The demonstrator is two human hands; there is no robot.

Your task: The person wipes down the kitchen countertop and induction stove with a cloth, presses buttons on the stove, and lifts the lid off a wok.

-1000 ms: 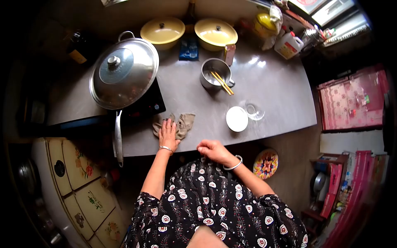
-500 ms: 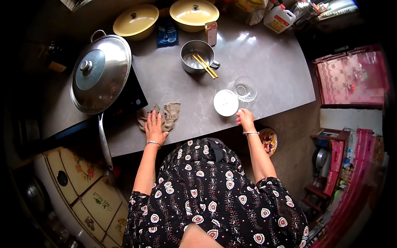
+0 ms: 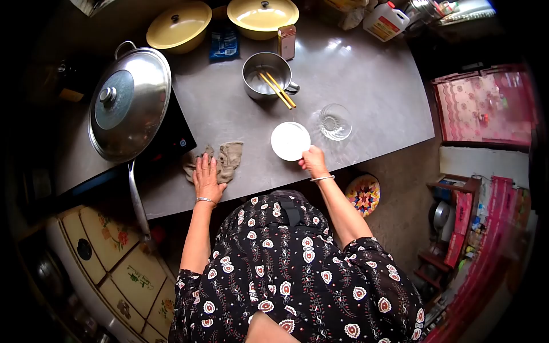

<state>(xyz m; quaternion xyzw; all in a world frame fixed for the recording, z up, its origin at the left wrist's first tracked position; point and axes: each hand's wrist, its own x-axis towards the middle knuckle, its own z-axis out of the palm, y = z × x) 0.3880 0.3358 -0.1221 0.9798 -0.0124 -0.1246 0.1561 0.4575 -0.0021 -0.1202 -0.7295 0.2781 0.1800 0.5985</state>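
On grey countertop (image 3: 366, 97), left hand (image 3: 207, 177) flat on cloth (image 3: 230, 160), right hand (image 3: 313, 162) pinching white lid (image 3: 290, 140)

A smooth grey table (image 3: 380, 108) with a curved near edge shows bright reflections at its far right. A black cooktop (image 3: 180, 134) sits at the left, and a crumpled brown cloth (image 3: 230, 161) lies just right of it, by the near edge. A metal pot (image 3: 251, 86) stands at the middle, with a clear glass bowl (image 3: 335, 122) to its right and nearer. Farther back are two yellow lidded bowls, a blue packet (image 3: 224, 46), an upright pink box (image 3: 287, 43) and, at right, a white jug (image 3: 386, 23).
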